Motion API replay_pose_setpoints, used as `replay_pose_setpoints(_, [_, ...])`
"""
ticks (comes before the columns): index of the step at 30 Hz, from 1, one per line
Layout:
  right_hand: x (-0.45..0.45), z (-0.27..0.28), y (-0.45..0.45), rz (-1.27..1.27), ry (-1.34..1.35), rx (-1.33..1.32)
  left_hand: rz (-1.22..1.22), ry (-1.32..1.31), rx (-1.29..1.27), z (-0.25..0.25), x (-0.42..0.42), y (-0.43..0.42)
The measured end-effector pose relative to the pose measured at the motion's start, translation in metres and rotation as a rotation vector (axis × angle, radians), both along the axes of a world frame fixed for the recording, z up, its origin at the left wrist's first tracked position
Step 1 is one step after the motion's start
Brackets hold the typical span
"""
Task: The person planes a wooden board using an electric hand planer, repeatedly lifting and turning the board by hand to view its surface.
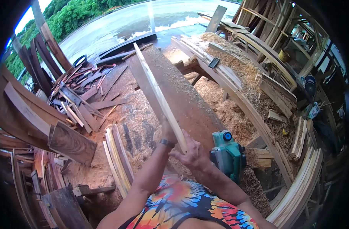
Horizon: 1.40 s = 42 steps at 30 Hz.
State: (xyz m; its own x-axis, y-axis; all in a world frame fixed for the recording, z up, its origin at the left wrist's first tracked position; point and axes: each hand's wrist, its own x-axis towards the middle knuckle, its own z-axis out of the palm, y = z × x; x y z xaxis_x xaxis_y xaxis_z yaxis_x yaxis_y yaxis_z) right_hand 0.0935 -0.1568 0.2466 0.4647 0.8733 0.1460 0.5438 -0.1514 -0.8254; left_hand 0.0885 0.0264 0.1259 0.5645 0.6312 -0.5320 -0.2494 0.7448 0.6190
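A long, narrow wooden strip (156,89) lies lengthwise over the workbench, its near end close to my body. My right hand (192,153) is closed around that near end, with the thumb on one side and the fingers on the other. A little farther along, my left hand (168,129) grips the strip from the left side; its fingers are partly hidden behind the wood. A dark band (167,142) circles my left wrist. Just right of my right hand stands a green electric planer (227,152) at the bench's edge.
Wood shavings lie on the wide workbench board (189,103) and the floor. Long curved planks (239,101) run along the right, bearing a small dark block (214,62). Stacked strips (119,156) stand at left, near a scrap pile (81,103). More curved strips (300,187) lie lower right.
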Motion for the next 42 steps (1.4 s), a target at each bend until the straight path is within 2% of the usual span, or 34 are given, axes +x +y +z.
replay_pose_setpoints(3, [-0.001, -0.055, 0.013, -0.099, -0.056, 0.034, 0.07, 0.038, 0.068, -0.049, 0.005, 0.002])
replay_pose_setpoints(4, [-0.005, -0.056, 0.011, -0.107, -0.02, 0.051, -0.02, 0.017, 0.064, -0.038, -0.007, -0.005])
replay_pose_setpoints(7, [-0.004, -0.101, 0.004, -0.133, -0.099, 0.002, -0.03, 0.016, 0.305, -0.028, -0.017, -0.015])
replay_pose_setpoints(8, [-0.003, -0.112, 0.003, -0.125, -0.143, 0.015, 0.038, 0.052, 0.667, -0.045, -0.019, -0.014])
replay_pose_setpoints(11, [-0.004, -0.124, 0.001, -0.107, -0.229, 0.045, -0.039, 0.141, 0.703, -0.049, -0.017, -0.011])
replay_pose_setpoints(13, [-0.003, -0.119, 0.002, -0.101, -0.248, 0.058, -0.182, 0.12, 0.627, -0.069, -0.02, 0.004])
replay_pose_setpoints(19, [-0.001, -0.107, 0.001, -0.062, -0.129, -0.085, -0.158, 0.254, 0.784, -0.07, -0.01, 0.046])
replay_pose_setpoints(21, [0.001, -0.07, -0.008, -0.019, -0.171, -0.082, -0.132, 0.299, 0.839, -0.055, -0.004, 0.062])
replay_pose_setpoints(22, [0.002, -0.045, -0.014, 0.0, -0.189, -0.081, -0.102, 0.312, 0.874, -0.022, -0.006, 0.062])
replay_pose_setpoints(24, [0.01, 0.009, -0.033, -0.058, -0.219, -0.061, -0.119, 0.31, 0.896, -0.032, 0.002, 0.09])
replay_pose_setpoints(25, [0.018, 0.017, -0.05, -0.164, -0.308, -0.02, -0.128, 0.306, 0.906, -0.038, 0.006, 0.105])
replay_pose_setpoints(27, [0.039, 0.016, -0.091, -0.421, -0.447, -0.008, -0.102, 0.185, 0.73, -0.051, 0.017, 0.13])
replay_pose_setpoints(29, [0.057, 0.006, -0.127, -0.651, -0.531, -0.105, -0.15, 0.267, 0.849, -0.105, 0.039, 0.189])
replay_pose_setpoints(30, [0.063, -0.001, -0.144, -0.725, -0.566, -0.189, -0.145, 0.333, 0.87, -0.075, 0.037, 0.185])
replay_pose_setpoints(31, [0.065, -0.006, -0.16, -0.753, -0.263, -0.271, -0.174, 0.346, 0.837, -0.061, 0.035, 0.189])
replay_pose_setpoints(32, [0.07, -0.019, -0.181, -0.748, 0.091, -0.316, -0.172, 0.399, 0.965, -0.084, 0.038, 0.209])
replay_pose_setpoints(33, [0.074, -0.036, -0.197, -0.639, 0.12, -0.265, -0.217, 0.432, 0.883, -0.074, 0.04, 0.216])
replay_pose_setpoints(34, [0.078, -0.039, -0.207, -0.565, 0.328, -0.358, -0.223, 0.453, 0.827, -0.072, 0.04, 0.222])
replay_pose_setpoints(37, [0.071, -0.06, -0.207, -0.481, 0.794, -0.08, -0.148, 0.416, 0.744, -0.046, 0.037, 0.208])
replay_pose_setpoints(38, [0.074, -0.062, -0.207, -0.447, 0.838, -0.084, -0.15, 0.509, 0.749, -0.051, 0.041, 0.217])
replay_pose_setpoints(40, [0.08, -0.06, -0.208, -0.375, 0.92, -0.088, -0.134, 0.531, 0.732, -0.041, 0.042, 0.218])
replay_pose_setpoints(42, [0.079, -0.055, -0.201, -0.381, 0.885, -0.13, -0.116, 0.502, 0.703, -0.033, 0.044, 0.214])
